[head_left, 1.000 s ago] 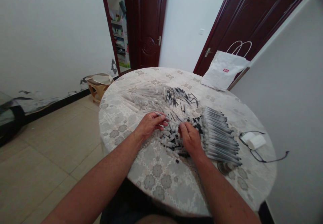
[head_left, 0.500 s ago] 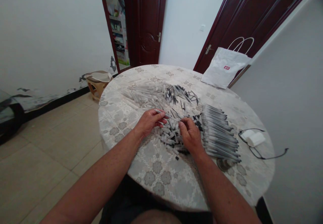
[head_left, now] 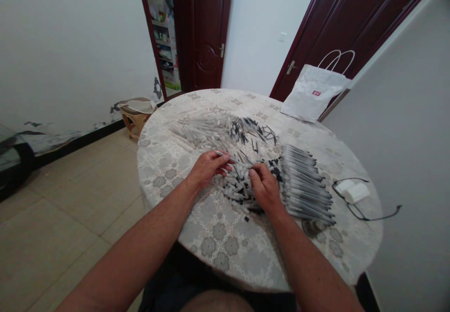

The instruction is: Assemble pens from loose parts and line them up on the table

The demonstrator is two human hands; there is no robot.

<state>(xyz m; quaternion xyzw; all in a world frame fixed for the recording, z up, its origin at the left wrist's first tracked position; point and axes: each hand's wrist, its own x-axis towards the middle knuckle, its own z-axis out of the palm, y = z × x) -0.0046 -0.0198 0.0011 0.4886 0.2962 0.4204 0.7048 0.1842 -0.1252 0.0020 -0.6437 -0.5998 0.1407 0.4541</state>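
Dark red doors [head_left: 207, 26] are standing behind a cloth-covered round table [head_left: 260, 265]. Heap of short clear and black pieces [head_left: 237, 192] is lying on it. Slim rod [head_left: 241, 163] is spanning both hands, just above the heap's far side. Left hand [head_left: 210, 166], at the heap's left edge, is pinching the rod between thumb and fingers. Right hand [head_left: 264, 185], over the heap's right side, is pinching the other end; some of its fingers are hidden. Row of grey pens [head_left: 305, 185] is lying just right of the heap. Clear tubes [head_left: 202, 131] are lying beyond the heap, leftward; thin black sticks [head_left: 240, 134] are lying beyond it too. Glasses [head_left: 379, 218] are resting well right of the heap.
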